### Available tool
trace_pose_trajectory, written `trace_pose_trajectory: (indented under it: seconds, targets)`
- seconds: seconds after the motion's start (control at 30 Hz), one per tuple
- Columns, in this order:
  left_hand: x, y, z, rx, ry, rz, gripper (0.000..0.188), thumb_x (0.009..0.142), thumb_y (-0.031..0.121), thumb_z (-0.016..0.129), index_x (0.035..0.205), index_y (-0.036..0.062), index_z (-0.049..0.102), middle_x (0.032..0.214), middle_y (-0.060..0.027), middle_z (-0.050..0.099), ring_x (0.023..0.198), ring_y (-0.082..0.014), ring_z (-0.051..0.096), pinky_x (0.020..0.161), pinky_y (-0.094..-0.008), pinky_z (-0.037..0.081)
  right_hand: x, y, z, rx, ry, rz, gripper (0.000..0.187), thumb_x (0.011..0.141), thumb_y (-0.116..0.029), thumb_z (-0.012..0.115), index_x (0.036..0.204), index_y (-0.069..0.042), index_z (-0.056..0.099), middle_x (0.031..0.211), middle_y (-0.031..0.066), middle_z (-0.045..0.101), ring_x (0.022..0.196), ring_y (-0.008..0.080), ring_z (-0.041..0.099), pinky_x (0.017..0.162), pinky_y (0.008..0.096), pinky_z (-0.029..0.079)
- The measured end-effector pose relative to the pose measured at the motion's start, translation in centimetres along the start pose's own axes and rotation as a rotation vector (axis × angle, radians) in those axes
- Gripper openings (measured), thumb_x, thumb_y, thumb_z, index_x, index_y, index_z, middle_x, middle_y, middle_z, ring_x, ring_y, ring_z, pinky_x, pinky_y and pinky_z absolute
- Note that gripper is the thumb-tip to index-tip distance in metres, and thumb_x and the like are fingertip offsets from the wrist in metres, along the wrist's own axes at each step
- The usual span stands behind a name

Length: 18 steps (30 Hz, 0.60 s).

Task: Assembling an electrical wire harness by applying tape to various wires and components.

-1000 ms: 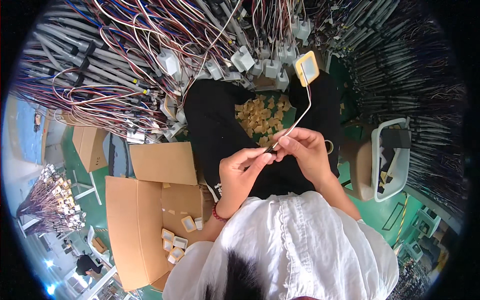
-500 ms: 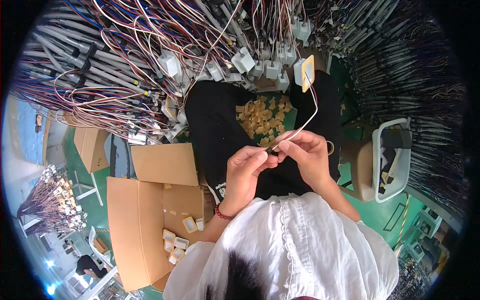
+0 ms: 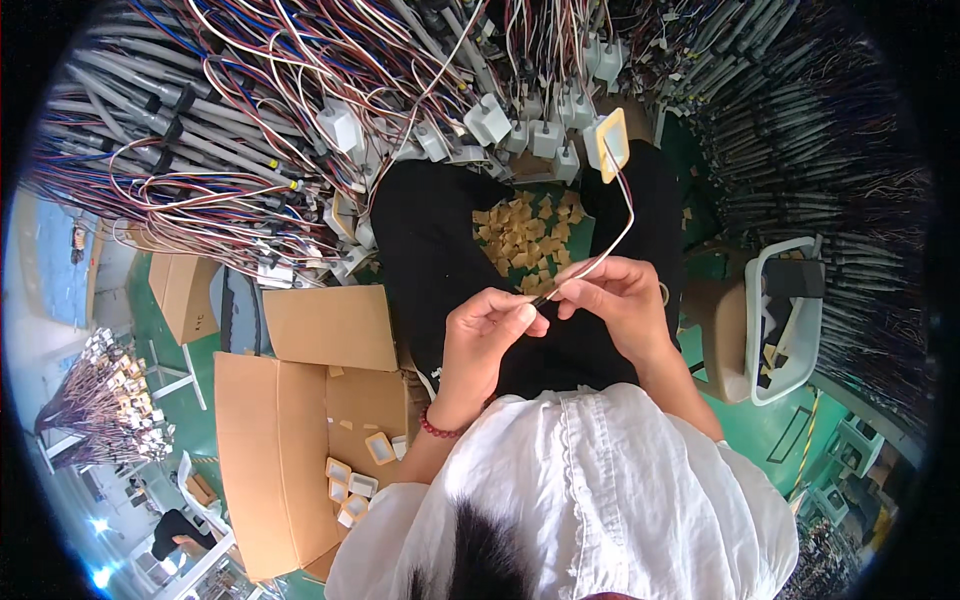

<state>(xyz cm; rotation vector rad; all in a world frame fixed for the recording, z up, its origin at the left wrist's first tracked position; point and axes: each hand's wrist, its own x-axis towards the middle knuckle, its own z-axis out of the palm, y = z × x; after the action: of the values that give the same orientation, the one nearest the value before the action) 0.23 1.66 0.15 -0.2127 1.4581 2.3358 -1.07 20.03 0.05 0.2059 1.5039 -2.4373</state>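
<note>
Over my lap, my left hand point(image 3: 486, 345) pinches the dark end of a thin cable, its thumb and forefinger pressed together. Close on its right, my right hand point(image 3: 622, 308) grips the same cable's wires point(image 3: 622, 238) between thumb and fingers. From there the white and dark wires bend upward to a small white box point(image 3: 606, 146) with a tan rim, which hangs over my right knee. The black tip point(image 3: 543, 299) shows between the two hands; finer detail there is too small to tell.
Wire bundles point(image 3: 270, 90) with white boxes hang ahead, and dark cables point(image 3: 800, 120) line the right. Paper scraps point(image 3: 530, 240) lie between my legs. A cardboard box point(image 3: 270, 450) with tan-rimmed white pieces stands at left, a white bin point(image 3: 752, 340) at right. Another person bends over far left.
My left hand has shifted slightly left and my right hand slightly right, so more of the black tip shows between them. The hanging white box has turned a little.
</note>
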Motion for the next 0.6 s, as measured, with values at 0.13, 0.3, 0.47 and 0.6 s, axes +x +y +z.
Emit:
trace_pose_trajectory:
  seconds: [0.13, 0.3, 0.47, 0.6]
  targets:
    - [0.0, 0.2, -0.2, -0.030, -0.021, -0.056, 0.012, 0.089, 0.008, 0.061, 0.096, -0.0021, 0.062, 0.082, -0.0099, 0.067, 0.075, -0.0147, 0.064, 0.073, -0.0275, 0.053, -0.1, -0.1, 0.1, -0.056, 0.012, -0.005, 0.013, 0.083, -0.003, 0.066, 0.094, 0.005, 0.068, 0.086, 0.0109, 0.068, 0.069, 0.0129, 0.064, 0.065, 0.0242, 0.053]
    - [0.1, 0.2, -0.4, -0.050, -0.031, -0.091, 0.011, 0.088, 0.008, 0.061, 0.094, -0.0016, 0.062, 0.081, -0.0090, 0.066, 0.075, -0.0141, 0.064, 0.074, -0.0274, 0.053, -0.1, -0.6, 0.0, -0.098, -0.001, -0.016, 0.014, 0.082, -0.002, 0.068, 0.094, 0.005, 0.068, 0.087, 0.0112, 0.068, 0.070, 0.0130, 0.064, 0.064, 0.0237, 0.053]
    - [0.2, 0.0, -0.7, 0.139, -0.083, -0.041, 0.017, 0.088, 0.008, 0.061, 0.102, -0.0011, 0.058, 0.082, -0.0083, 0.064, 0.074, -0.0144, 0.063, 0.073, -0.0275, 0.052, -0.2, -0.3, 0.0, -0.104, -0.011, -0.019, 0.010, 0.083, -0.003, 0.066, 0.090, 0.005, 0.067, 0.086, 0.0089, 0.067, 0.069, 0.0117, 0.062, 0.064, 0.0234, 0.052]
    - [1.6, 1.2, -1.6, 0.071, -0.361, -0.136, 0.079, 0.088, 0.049, 0.057, 0.143, 0.0082, 0.019, 0.082, -0.0135, 0.058, 0.063, -0.0179, 0.061, 0.063, -0.0249, 0.051, -0.4, -0.1, 0.2, 0.024, 0.034, 0.025, 0.009, 0.084, -0.006, 0.066, 0.088, 0.003, 0.066, 0.085, 0.0071, 0.066, 0.067, 0.0100, 0.059, 0.063, 0.0228, 0.049]
